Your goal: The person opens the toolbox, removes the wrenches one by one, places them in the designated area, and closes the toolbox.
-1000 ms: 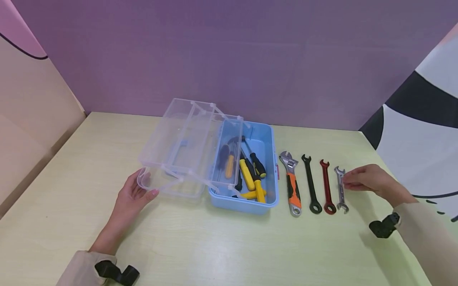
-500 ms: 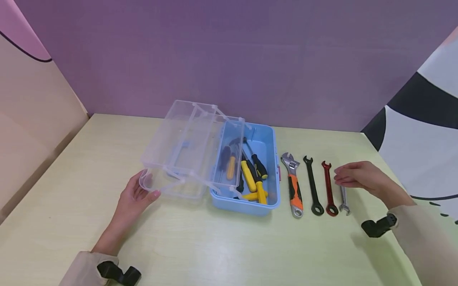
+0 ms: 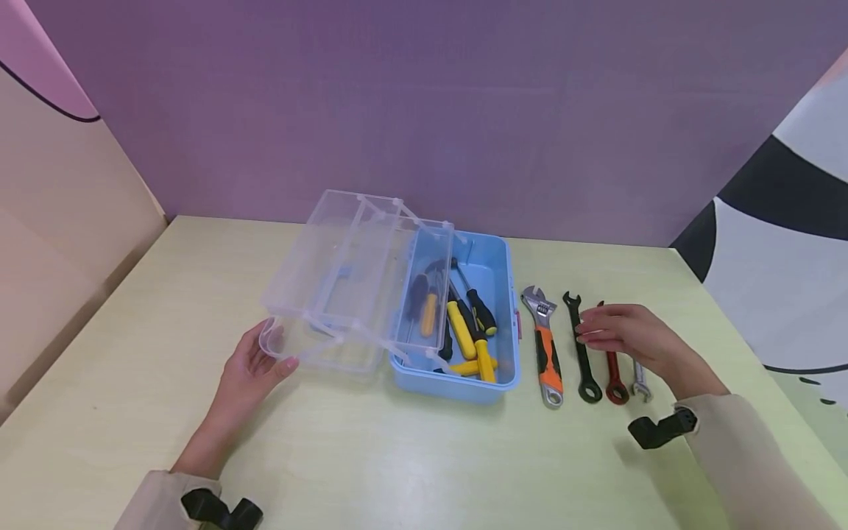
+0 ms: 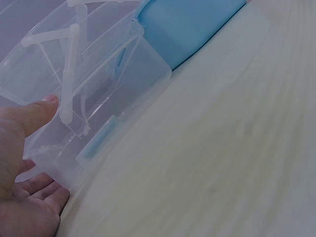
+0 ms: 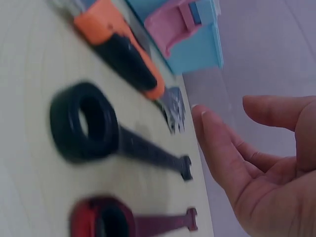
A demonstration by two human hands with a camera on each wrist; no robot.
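Head view: right hand (image 3: 623, 335), fingers loose, above black wrench (image 3: 580, 346); left hand (image 3: 255, 364) cupping clear tray (image 3: 311, 294).

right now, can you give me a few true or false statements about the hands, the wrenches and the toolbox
1. The right hand hovers open over the wrenches, holding none. True.
2. The left hand touches the clear tray of the opened blue toolbox. True.
3. The orange-handled adjustable wrench lies inside the toolbox. False: it lies on the table, right of the box.
4. The toolbox is empty. False: yellow-and-black screwdrivers lie in it.
5. The black wrench lies between the adjustable wrench and the red wrench. True.
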